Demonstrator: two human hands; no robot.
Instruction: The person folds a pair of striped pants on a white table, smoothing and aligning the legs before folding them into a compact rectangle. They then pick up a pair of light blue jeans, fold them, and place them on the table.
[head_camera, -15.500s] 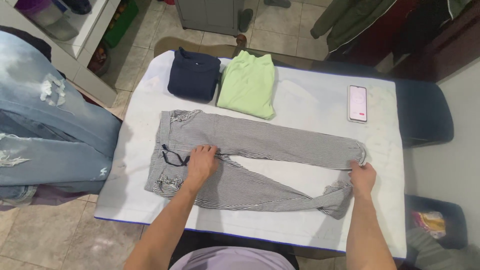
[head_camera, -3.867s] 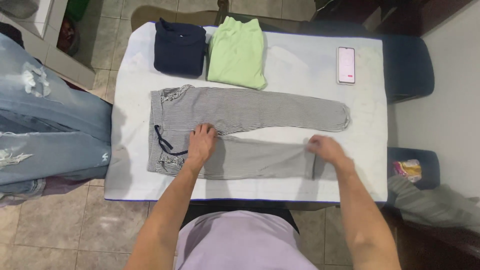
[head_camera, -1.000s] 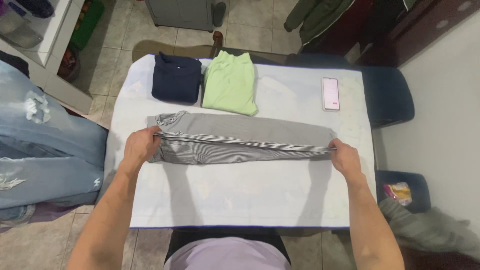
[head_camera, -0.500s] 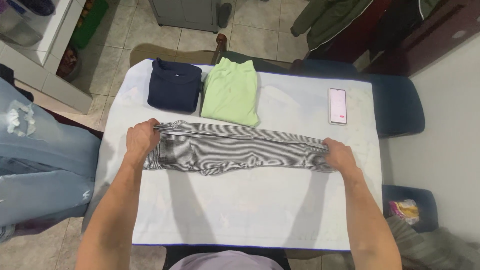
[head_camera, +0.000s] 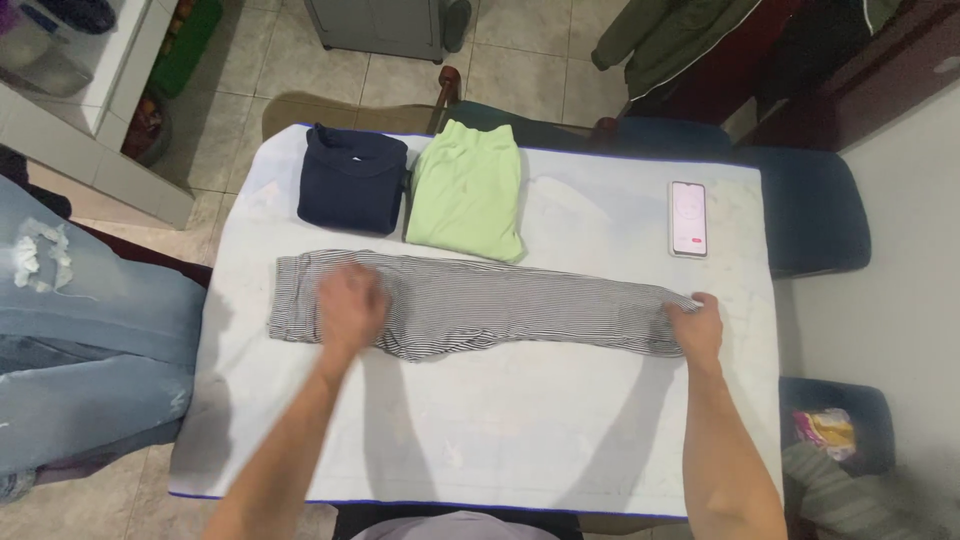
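I see the striped trousers (head_camera: 480, 305) lying across the middle of the bench (head_camera: 480, 430), already doubled leg on leg. My left hand (head_camera: 348, 302) lies flat on the waist end, blurred; my right hand (head_camera: 697, 328) pinches the cuffs, fingers closed. Crosswise folds remain, I judge.

This is a room in a home, used for sorting laundry. A tabletop (head_camera: 480, 420) under a white cloth carries a folded navy garment (head_camera: 352, 178), a folded light green garment (head_camera: 466, 190) and striped trousers (head_camera: 480, 305) laid flat. Around it are a tiled floor (head_camera: 520, 60), a blue upholstered chair (head_camera: 815, 210), jeans (head_camera: 70, 330) hanging at the left and jackets (head_camera: 690, 40) hanging at the back.
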